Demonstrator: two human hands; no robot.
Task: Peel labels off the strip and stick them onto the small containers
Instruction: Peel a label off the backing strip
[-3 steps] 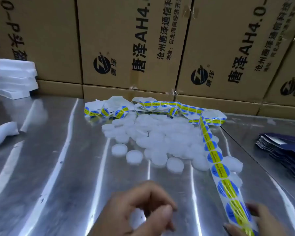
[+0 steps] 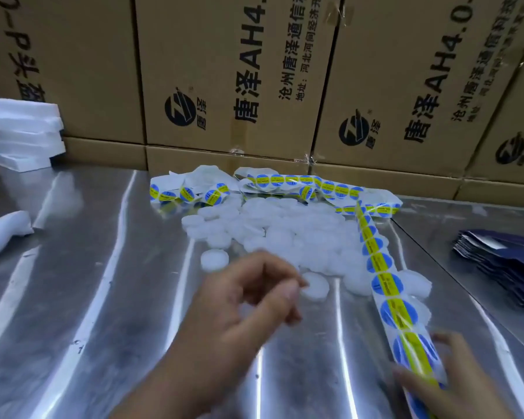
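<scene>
Setting: steel worktable [image 2: 73,297] streaked with glare, backed by a wall of printed cardboard cartons [image 2: 224,71].
Left hand [image 2: 248,300]: low and central, blurred; fingers curled in, thumb drawn toward forefinger; impossible to tell whether anything is pinched there.
Just past its fingertips: one white round container [image 2: 314,287], lying flat, apart from the hand.
Right hand [image 2: 454,385]: to the right of the left hand and nearer the body; thumb and fingers closed on the near end of the label strip [image 2: 384,285].
Strip: round blue-and-yellow labels on white backing, running away from the right hand along the heap's edge, then tangling beyond it.
Containers [image 2: 285,234]: loose heap of white discs beyond both hands, no labels visible on them.
Further out: stacked white foam slabs [image 2: 22,134] far off to the left; dark blue flat packs [image 2: 502,267] out past the right hand.
Risk: likely a label folding onto itself or landing off-centre, given thin film and a light container free to skid on slick steel; possibly the trailing strip dragging discs from the heap when pulled.
</scene>
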